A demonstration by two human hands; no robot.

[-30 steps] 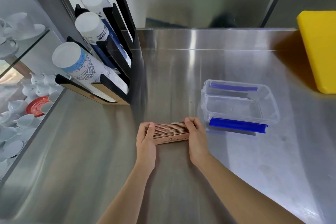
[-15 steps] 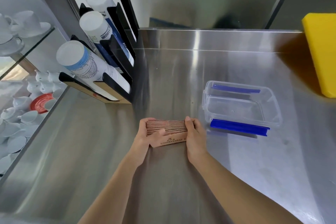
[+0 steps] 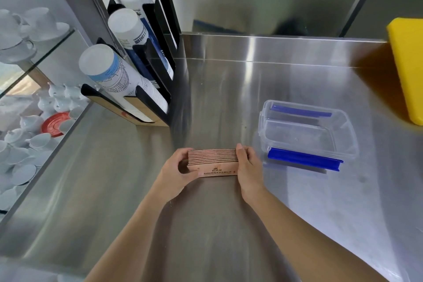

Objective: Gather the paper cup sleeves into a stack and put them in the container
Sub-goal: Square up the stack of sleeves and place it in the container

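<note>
- A view from a head-worn camera, looking down at a stainless steel counter (image 3: 229,103) and two bare forearms reaching in from the bottom edge.
- At the centre of the view, a stack of brown paper cup sleeves (image 3: 214,160) stands on edge on the counter, its ridged top edges facing up and a printed face toward the viewer.
- The left hand (image 3: 177,173) is closed on the stack's nine o'clock end, thumb across the front face and fingers curled behind.
- The right hand (image 3: 248,168) is closed on the three o'clock end, thumb over the top edges and palm pressed flat against the side.
- The stack looks squared and gathered; whether it rests on the steel or is just lifted cannot be told.
- At three o'clock from the hands, near but apart from them, sits a clear plastic container (image 3: 343,130) with blue clips, open and with nothing inside.
- At ten o'clock, a black rack (image 3: 160,36) holds tilted columns of white paper cups (image 3: 119,75); white crockery (image 3: 27,144) fills glass shelves at nine o'clock.
- A yellow block (image 3: 409,68) lies at two o'clock, at the frame's edge.
- Judged step: gathering appears done, and the transfer to the container is not yet made.
- The next move likely calls for steady pressure from both ends while carrying the stack toward three o'clock, lowering it clear of the container's near rim so no sleeve fans out.
</note>
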